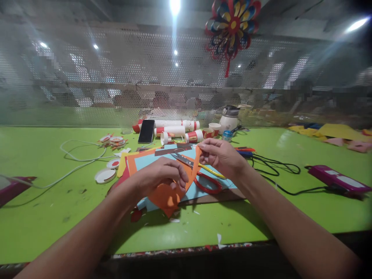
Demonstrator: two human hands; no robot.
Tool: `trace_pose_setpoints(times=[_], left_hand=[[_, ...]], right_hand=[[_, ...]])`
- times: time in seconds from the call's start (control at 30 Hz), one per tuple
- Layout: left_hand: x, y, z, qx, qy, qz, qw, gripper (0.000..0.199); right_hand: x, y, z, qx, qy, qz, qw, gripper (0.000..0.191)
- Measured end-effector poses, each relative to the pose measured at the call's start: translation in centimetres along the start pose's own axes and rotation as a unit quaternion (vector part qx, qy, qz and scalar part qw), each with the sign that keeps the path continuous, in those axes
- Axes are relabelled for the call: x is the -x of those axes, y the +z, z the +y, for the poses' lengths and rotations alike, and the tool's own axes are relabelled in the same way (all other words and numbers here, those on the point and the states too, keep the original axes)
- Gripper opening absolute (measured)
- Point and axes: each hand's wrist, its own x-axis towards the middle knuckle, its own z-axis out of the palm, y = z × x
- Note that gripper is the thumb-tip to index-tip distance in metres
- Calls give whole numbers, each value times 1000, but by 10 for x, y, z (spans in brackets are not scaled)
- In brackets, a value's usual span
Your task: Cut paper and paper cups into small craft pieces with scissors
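Observation:
My right hand (219, 155) is closed in a pinch on the upper end of a narrow orange paper strip (196, 164). The strip curves down to the left, toward a wider orange paper piece (166, 198). Curled fingers of my left hand (167, 176) close over that orange paper; its exact grip is partly hidden. Scissors with a red handle (209, 188) lie with blades apart beneath the strip. A yellow handle or pencil-like rod (211, 170) shows beside them. Under both hands is a stack of coloured sheets, with a light blue sheet (200, 190) in it.
Behind the stack stand a black phone (146, 131), paper cups (193, 136) and a white jug (229, 120). Paper discs (105, 175) and a pale cord (87, 166) lie left. A purple device (338, 179) with a black cable is right. Paper scraps dot the green table (72, 228).

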Motion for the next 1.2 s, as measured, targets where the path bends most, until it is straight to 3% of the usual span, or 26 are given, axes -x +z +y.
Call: trace_pose_setpoints(times=[0.2,0.5,0.73,0.93,1.2], left_hand=[[-3,-4,3,31,35,98,994,13],[-6,5,2,125,-7,58,990,16],[-8,9,1,158,0,13,987,16],[-10,8,-6,113,1,57,992,24],[-12,7,-11,100,1,77,992,15]], right_hand=[[0,0,6,-9,19,-33,999,15],[2,4,10,-28,43,-47,998,12],[4,11,14,-36,63,-49,996,14],[3,13,23,-26,68,-52,996,18],[2,11,24,-3,75,-52,996,32]])
